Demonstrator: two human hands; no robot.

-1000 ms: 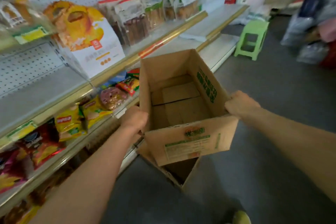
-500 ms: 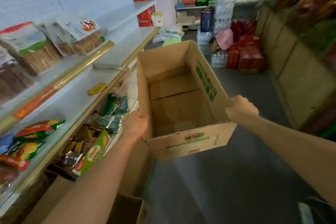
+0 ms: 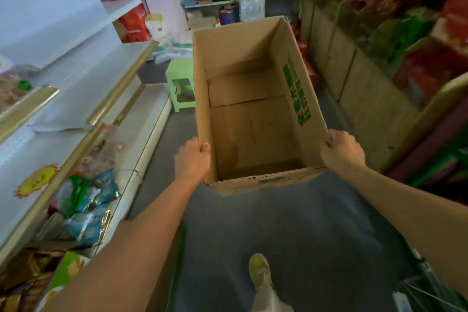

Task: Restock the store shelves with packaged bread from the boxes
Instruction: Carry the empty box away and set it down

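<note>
An empty brown cardboard box (image 3: 253, 132) with green print on its right flap hangs in the air over the aisle, held out in front of me. My left hand (image 3: 193, 159) grips its near left edge, thumb hooked over the rim. My right hand (image 3: 340, 151) grips the near right edge. No bread lies inside the box. The white store shelves (image 3: 83, 99) run along the left; a few bread packs (image 3: 11, 86) show blurred at the far left edge.
A green plastic stool (image 3: 181, 83) stands on the grey floor ahead, just left of the box. Snack packets (image 3: 86, 200) fill the low left shelf. Cardboard-fronted bins of goods (image 3: 367, 88) line the right. My shoe (image 3: 259, 270) steps forward below.
I have turned right, away from the shelves, and walked down the aisle with the box. The box now points straight ahead and the stocked shelves have slid off to the left.
</note>
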